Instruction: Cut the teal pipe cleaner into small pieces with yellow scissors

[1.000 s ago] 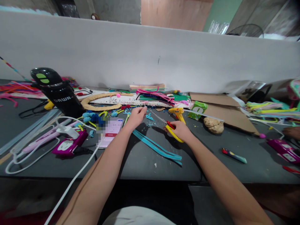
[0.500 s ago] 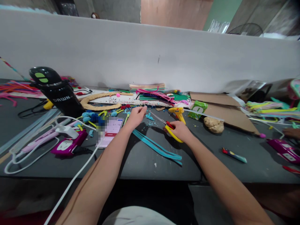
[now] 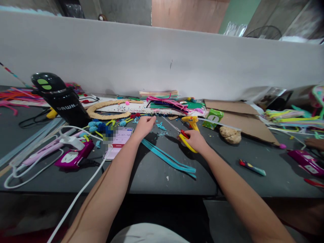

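My right hand (image 3: pixel 194 141) grips scissors (image 3: pixel 186 143) by their yellow and red handles, with the thin blades angled away towards my left hand. The fingers of my left hand (image 3: pixel 146 125) are closed in a pinch a little left of the blade tips. Anything between those fingertips is too small or hidden to make out. Short blue clippings (image 3: pixel 161 126) lie on the table between the two hands. Several long blue pipe cleaners (image 3: pixel 169 160) run from beneath my left wrist towards the front right; their far end is hidden.
A phone (image 3: pixel 118 145) lies left of my left forearm, near a purple power socket (image 3: pixel 73 157) with white cables. A black bottle (image 3: pixel 62 101) stands behind. Beyond my right hand are a yellow glue gun (image 3: pixel 191 121), a green box (image 3: pixel 213 118) and cardboard (image 3: pixel 248 126).
My left hand has shifted slightly left, away from the scissors. My right hand and the scissors stay nearly in place.
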`<state>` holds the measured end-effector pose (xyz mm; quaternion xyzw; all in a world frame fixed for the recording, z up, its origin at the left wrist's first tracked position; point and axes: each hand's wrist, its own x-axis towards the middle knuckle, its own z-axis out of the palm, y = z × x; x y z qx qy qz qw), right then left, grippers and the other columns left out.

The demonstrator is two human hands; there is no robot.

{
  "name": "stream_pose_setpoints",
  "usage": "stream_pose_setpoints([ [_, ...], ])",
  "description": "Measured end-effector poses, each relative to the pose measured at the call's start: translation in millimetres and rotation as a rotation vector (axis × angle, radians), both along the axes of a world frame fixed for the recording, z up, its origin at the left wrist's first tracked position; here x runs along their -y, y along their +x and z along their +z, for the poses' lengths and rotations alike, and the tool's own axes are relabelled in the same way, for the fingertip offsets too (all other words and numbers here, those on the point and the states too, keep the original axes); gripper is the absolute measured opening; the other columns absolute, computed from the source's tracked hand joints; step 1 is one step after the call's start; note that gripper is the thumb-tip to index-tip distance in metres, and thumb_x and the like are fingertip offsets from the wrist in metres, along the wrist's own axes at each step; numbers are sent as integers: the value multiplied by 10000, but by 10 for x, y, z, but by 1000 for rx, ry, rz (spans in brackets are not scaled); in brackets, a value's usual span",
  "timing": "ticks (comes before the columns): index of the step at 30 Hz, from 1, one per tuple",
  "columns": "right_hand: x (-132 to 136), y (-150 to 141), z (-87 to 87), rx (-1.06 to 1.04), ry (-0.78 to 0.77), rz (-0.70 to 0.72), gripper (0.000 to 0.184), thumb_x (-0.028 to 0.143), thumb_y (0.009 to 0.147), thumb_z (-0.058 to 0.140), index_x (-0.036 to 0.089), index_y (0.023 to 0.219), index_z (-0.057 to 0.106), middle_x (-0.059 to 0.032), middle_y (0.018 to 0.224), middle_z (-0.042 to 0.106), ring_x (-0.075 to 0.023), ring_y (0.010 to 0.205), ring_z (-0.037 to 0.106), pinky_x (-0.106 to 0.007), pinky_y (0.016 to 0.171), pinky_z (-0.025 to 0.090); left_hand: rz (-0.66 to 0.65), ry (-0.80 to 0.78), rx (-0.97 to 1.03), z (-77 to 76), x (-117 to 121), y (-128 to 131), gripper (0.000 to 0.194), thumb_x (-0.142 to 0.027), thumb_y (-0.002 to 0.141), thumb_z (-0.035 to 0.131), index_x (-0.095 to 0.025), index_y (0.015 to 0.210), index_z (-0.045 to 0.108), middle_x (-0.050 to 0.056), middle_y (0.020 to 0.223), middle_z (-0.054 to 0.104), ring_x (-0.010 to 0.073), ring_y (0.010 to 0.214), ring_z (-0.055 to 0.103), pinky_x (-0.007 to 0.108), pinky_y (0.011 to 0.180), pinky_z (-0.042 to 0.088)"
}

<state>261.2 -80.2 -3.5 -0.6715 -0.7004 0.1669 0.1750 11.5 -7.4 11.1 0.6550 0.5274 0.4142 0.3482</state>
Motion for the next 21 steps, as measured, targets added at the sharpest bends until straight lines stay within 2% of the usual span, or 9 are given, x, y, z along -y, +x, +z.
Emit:
stream_pose_setpoints([
  [4, 4, -9, 5, 11, 11, 15, 415, 596, 752, 593, 190, 696, 662, -15, 620, 587, -141, 593, 487, -239, 516, 289, 72, 14, -184, 17, -47, -98, 396, -402, 815, 524, -190, 482, 493, -14, 415, 420, 124, 446, 386, 265, 489, 248],
  [11, -7, 1, -37, 10, 5, 25, 431, 605, 760, 584, 190, 744, 701, -22, 636, 610, -148, 609, 517, -238, 511, 285, 195, 28, -557, -121, -126, -199, 322, -438, 773, 576, -197, 560, 584, 67, 561, 584, 188, 575, 524, 280, 552, 325],
  [14, -10, 5, -45, 17, 16, 23, 431, 604, 766, 580, 192, 756, 707, -23, 646, 622, -151, 613, 531, -237, 514, 285, 252, -10, -609, -131, -142, -233, 269, -440, 772, 587, -200, 651, 609, 93, 660, 644, 224, 681, 590, 290, 618, 389],
  [17, -7, 4, -33, 29, 16, 22, 433, 604, 765, 582, 188, 740, 701, -26, 646, 626, -151, 613, 535, -236, 514, 285, 248, -71, -620, -128, -162, -276, 211, -412, 762, 610, -205, 724, 613, 107, 758, 675, 253, 777, 620, 312, 695, 426],
  [21, 3, -5, -13, 30, 15, 31, 433, 604, 767, 579, 189, 735, 698, -29, 644, 624, -154, 618, 536, -237, 518, 288, 244, -26, -570, -122, -187, -327, 159, -363, 767, 610, -205, 754, 618, 102, 801, 681, 241, 770, 611, 303, 699, 415],
])
